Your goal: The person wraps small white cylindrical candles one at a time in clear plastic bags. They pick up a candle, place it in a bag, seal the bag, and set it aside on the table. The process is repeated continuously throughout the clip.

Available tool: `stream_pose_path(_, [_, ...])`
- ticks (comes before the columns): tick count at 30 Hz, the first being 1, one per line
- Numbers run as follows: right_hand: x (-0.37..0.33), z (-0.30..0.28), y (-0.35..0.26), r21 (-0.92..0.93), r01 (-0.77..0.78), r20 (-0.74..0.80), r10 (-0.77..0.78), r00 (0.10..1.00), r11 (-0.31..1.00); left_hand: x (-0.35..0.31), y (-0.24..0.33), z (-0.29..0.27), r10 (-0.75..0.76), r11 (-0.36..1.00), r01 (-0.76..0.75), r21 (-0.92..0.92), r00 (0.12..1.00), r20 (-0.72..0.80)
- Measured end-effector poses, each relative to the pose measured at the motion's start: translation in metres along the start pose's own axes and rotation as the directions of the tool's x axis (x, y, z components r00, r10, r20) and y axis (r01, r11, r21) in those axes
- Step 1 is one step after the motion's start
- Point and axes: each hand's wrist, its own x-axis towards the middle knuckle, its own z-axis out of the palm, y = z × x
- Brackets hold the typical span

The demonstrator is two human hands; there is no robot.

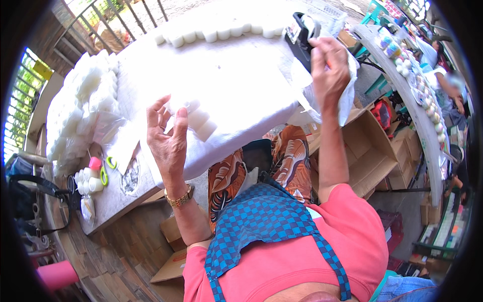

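Several cylinders [200, 121] beside left fingers [180, 124]

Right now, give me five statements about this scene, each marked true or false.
1. The right hand is at a black device. True.
2. The left hand grips the green-handled scissors. False: it is open near some white cylinders; the scissors lie apart from it.
3. A gold-coloured band circles the left wrist. True.
4. The apron is plain white. False: it has blue and dark checks.
5. An open cardboard box is on the person's right. True.
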Motion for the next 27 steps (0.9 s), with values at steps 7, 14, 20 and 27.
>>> stream_pose_path(7, [0.040,-0.012,0.132,0.077,-0.554,0.456,0.465,0.759,0.829,-0.002,0.014,0.012,-0.030,1.000,0.031,-0.006,0.999,0.012])
stream_pose_path(14, [0.051,-0.007,0.116,0.203,-0.711,0.572,0.508,0.644,0.673,0.001,0.020,0.013,0.082,0.972,-0.086,0.218,0.996,0.027])
stream_pose_path(20, [0.057,-0.016,0.095,0.306,-0.677,0.398,0.557,0.729,0.669,0.002,0.029,0.015,0.052,0.990,-0.056,0.131,0.998,0.031])
stream_pose_path(27, [-0.008,-0.041,0.095,0.414,-0.737,0.443,0.589,0.676,0.534,0.005,0.022,0.008,0.042,0.999,-0.043,0.024,0.999,0.020])
